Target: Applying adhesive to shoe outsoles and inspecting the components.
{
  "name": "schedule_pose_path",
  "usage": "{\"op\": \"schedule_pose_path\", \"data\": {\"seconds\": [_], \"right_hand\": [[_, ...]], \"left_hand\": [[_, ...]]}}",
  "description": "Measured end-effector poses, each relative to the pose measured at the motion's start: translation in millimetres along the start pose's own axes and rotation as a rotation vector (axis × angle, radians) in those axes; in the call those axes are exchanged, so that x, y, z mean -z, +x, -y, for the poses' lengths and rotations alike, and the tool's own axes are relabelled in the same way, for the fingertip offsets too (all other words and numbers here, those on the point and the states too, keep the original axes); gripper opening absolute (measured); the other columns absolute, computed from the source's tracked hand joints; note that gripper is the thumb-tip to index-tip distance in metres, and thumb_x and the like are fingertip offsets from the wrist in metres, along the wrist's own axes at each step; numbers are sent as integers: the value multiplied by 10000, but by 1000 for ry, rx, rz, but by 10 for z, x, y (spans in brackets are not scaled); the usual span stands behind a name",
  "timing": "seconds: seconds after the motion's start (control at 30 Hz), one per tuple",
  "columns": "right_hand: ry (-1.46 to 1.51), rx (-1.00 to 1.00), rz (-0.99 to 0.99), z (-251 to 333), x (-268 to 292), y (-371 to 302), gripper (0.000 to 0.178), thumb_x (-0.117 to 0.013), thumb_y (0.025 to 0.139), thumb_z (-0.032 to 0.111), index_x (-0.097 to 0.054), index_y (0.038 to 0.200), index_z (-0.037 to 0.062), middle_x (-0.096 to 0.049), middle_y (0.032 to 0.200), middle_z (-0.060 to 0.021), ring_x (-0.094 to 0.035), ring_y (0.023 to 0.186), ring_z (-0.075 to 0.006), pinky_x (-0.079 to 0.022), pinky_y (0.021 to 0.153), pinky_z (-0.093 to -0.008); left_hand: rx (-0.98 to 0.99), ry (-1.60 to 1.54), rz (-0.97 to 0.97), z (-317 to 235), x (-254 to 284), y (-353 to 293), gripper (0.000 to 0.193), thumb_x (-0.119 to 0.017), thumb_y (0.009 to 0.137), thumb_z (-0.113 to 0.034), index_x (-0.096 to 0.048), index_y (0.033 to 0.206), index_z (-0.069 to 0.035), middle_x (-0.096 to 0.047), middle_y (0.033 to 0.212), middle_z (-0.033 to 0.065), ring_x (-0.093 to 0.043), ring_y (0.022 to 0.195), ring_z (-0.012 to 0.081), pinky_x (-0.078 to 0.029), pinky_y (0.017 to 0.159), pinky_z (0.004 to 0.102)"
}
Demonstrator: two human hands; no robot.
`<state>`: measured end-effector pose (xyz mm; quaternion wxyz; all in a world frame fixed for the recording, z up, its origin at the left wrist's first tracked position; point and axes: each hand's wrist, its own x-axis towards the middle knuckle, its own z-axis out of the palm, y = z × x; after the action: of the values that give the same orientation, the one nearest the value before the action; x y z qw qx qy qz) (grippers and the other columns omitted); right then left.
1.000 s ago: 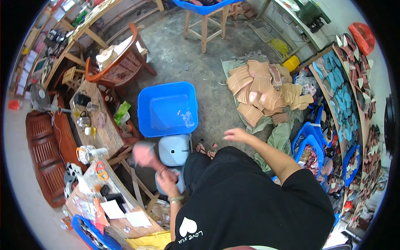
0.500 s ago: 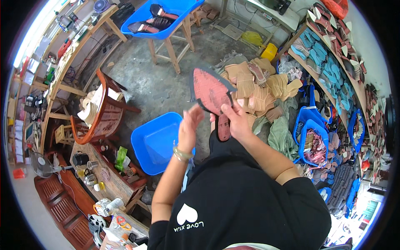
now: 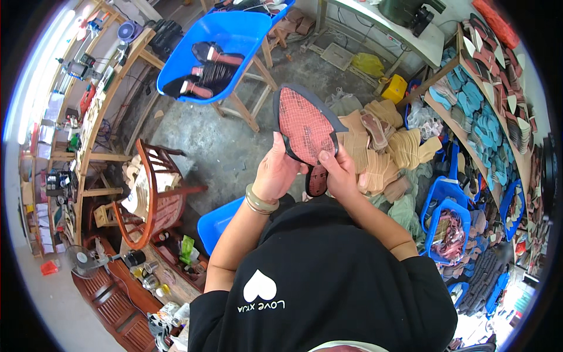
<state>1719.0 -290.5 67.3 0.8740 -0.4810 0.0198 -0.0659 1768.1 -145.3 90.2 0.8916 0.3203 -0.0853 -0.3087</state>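
Note:
A pointed black shoe without an outsole (image 3: 306,126) is held up in front of me, its reddish underside with a grid pattern facing me and its toe away from me. Black material wraps round the rim. My left hand (image 3: 277,175) grips its left edge, fingers partly hidden beneath. On the right side, my right hand (image 3: 340,173) pinches it at the waist, the thumb pressed on the underside. The narrow heel part (image 3: 317,180) hangs between the two hands. More black shoes (image 3: 206,76) with reddish undersides lie in a blue tub ahead.
The blue tub (image 3: 245,36) rests on a wooden stand (image 3: 249,114). A second blue tub (image 3: 217,223) sits on the floor by my left forearm. Stacks of tan sole pieces (image 3: 384,144) lie ahead right. To the left stand a wooden chair (image 3: 153,202) and a workbench (image 3: 94,146).
My left hand has moved in and taken hold of the shoe's left edge; before, it was beside it. The view has shifted, bringing the far blue tub lower and nearer.

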Motion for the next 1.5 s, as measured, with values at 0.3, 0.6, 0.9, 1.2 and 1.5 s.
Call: {"op": "schedule_pose_path", "data": {"seconds": [0.3, 0.6, 0.9, 1.2, 1.5], "right_hand": [[-172, -7, 131, 296, 89, 1754, 309, -569, 928, 190, -521, 1148, -21, -596, 917, -59, -570, 725, -119, -485, 660, -278], [-461, 18, -164, 247, 225, 3398, 423, -678, 854, 214, -541, 1191, -1, -580, 1095, -45, -520, 1003, -93, -412, 889, -263], [-780, 406, -498, 320, 352, 4715, 183, -694, 805, 65, -692, 976, 1, -643, 860, -54, -601, 766, -159, -462, 689, -257], [-1412, 824, -387, 447, 1342, 6247, 282, -743, 718, 93, -685, 989, 43, -642, 956, -80, -607, 851, -255, -460, 746, -363], [-835, 229, -332, 784, 2470, 7520, 315, -606, 884, 140, -621, 1175, 20, -607, 1129, -116, -574, 1022, -205, -441, 907, -311]], "left_hand": [[-25, 431, 30, -789, 359, 1542, 347, -374, 1023, -260, -545, 1147, 15, -625, 1098, 87, -595, 942, 183, -471, 826, 329], [35, 86, 62, -1488, 848, 3226, 250, -491, 969, -136, -547, 1177, -9, -620, 1151, 102, -598, 1060, 215, -450, 962, 383], [101, 85, 10, -1598, 1065, 4488, 252, -495, 960, -100, -522, 1200, -28, -610, 1148, 99, -593, 1055, 209, -463, 939, 383], [65, -5, -186, -1229, 1116, 6266, 211, -512, 963, -131, -553, 1150, -40, -624, 1082, 71, -602, 983, 162, -497, 843, 325], [254, 511, -133, -1335, 1395, 8096, 362, -574, 939, -302, -536, 1135, -1, -607, 892, 14, -561, 807, 92, -467, 740, 246]]}}
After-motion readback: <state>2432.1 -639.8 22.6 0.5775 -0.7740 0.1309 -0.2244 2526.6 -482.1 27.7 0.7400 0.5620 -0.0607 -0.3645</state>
